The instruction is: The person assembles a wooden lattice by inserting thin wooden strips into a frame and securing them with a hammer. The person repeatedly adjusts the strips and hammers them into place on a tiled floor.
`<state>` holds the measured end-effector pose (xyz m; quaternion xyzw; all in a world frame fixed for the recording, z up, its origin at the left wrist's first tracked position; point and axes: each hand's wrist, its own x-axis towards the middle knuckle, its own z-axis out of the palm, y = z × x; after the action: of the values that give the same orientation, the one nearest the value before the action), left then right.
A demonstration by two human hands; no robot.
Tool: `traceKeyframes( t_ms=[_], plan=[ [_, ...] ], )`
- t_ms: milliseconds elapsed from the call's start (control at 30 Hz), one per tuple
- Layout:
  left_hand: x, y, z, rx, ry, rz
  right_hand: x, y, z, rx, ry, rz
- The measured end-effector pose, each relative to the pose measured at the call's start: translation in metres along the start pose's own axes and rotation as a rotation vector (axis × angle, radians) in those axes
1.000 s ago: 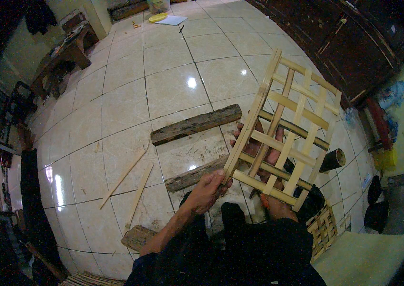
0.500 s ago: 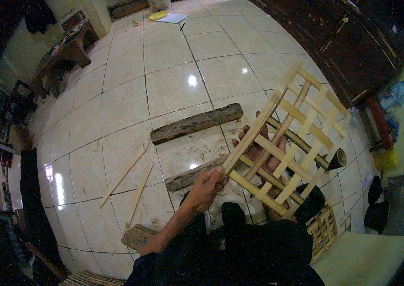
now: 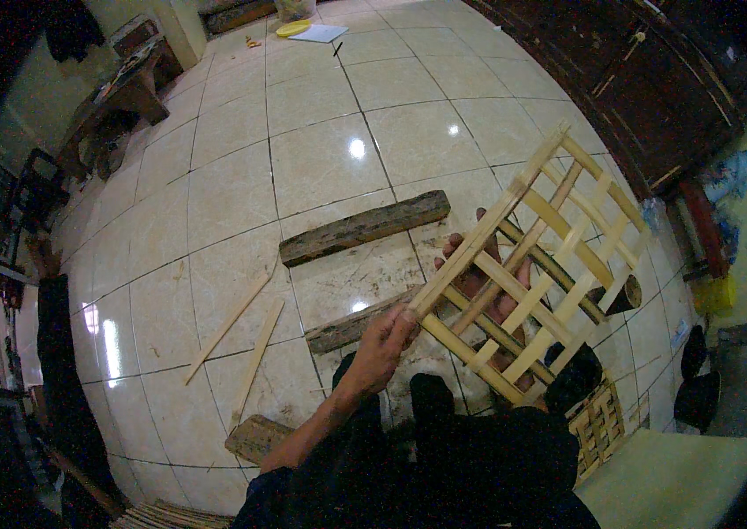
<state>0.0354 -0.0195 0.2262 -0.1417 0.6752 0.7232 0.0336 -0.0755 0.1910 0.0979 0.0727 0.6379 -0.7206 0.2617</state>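
An open-weave lattice panel (image 3: 539, 304) of pale and darker bamboo strips is held up at a tilt, right of the middle. My left hand (image 3: 380, 351) pinches the lower left corner of its doubled edge strip, thumb on top. My right hand (image 3: 504, 304) is behind the lattice, partly seen through the gaps; its fingers curl around the panel from the back, and some fingertips show beyond the long edge. Below, two rough wooden beams (image 3: 365, 229) lie on the tiles, the nearer one partly behind my left hand.
Two loose bamboo strips (image 3: 231, 324) and a wood block (image 3: 257, 438) lie to the left. A denser woven piece (image 3: 598, 425) and a cut bamboo tube (image 3: 626, 296) are at right. Another person's dark-clothed leg (image 3: 65, 361) stretches along the left. A dark cabinet (image 3: 620, 84) stands far right.
The panel has tilted slightly, its far end shifting a little to the right and down. Both hands keep their hold on it.
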Motion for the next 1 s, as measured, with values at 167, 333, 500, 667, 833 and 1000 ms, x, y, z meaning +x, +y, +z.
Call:
traceKeyframes(
  t_ms=[167,333,500,667,833,1000],
  plan=[
    [0.007,-0.024,-0.013,-0.019,0.083,0.16,-0.012,0.014,-0.004,0.007,-0.012,0.025],
    [0.015,-0.016,-0.042,0.071,0.121,0.215,-0.031,0.039,-0.021,0.024,-0.023,0.041],
    [0.014,-0.032,-0.048,-0.407,0.206,-0.016,-0.046,0.052,-0.035,0.353,-0.14,0.027],
    [0.022,-0.033,-0.055,0.284,0.293,0.245,-0.067,-0.002,-0.01,0.87,-0.065,0.127],
    [0.023,-0.031,-0.054,0.185,0.271,0.186,-0.063,0.01,-0.016,0.461,0.024,0.067],
    [0.035,-0.062,-0.074,0.442,0.197,0.201,-0.056,0.044,-0.026,-0.085,0.089,0.072]
  ],
)
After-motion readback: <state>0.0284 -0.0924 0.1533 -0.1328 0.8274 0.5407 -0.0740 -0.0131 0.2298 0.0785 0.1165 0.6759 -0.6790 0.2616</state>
